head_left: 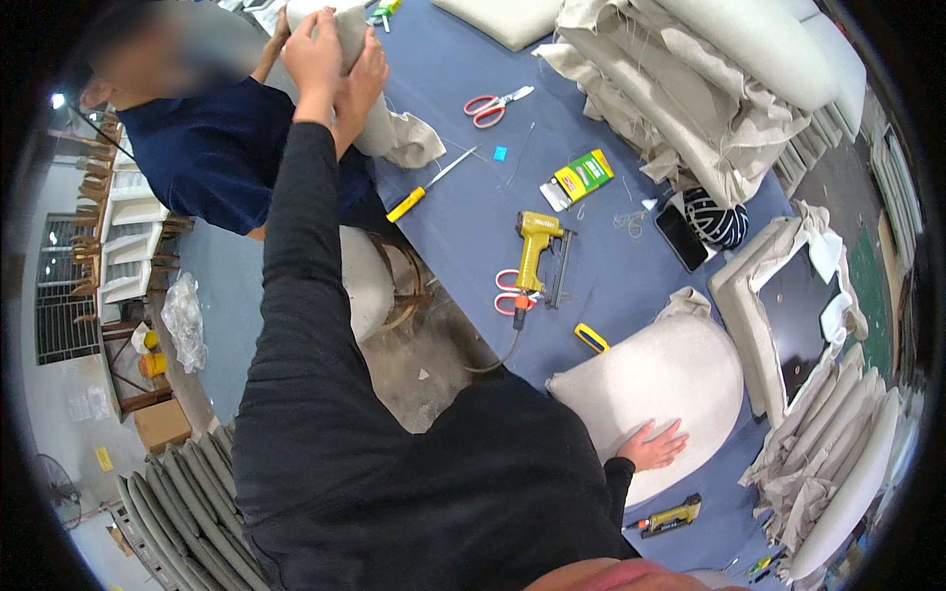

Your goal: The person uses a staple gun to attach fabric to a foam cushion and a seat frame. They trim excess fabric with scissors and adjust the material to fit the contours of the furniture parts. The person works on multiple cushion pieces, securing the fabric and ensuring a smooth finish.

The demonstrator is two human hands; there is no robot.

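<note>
Now, closest in, the right hand lies on a rounded beige cushion, open, palm down, fingers spread across the cloth. That cushion sits on the blue tabletop, over on the right side, and just beside it, near the body, rests a small yellow staple gun.

Moving outward, a yellow-and-black cutter lies just off the cushion's far edge, and then a larger yellow staple gun, hose attached, with red-handled scissors partly beneath it. Beyond that comes a green-and-yellow box; to its right, a dark phone leans by a black-and-white striped bundle.

Further up, a yellow-handled screwdriver points toward a second pair of scissors. And out at full stretch, the left hand has its fingers against a pale padded piece at the upper left; whether its grip closes firmly, I can't tell. A co-worker in navy stands right there, with hands at the same piece. Behind that person, chair frames stand by the wall.
</note>
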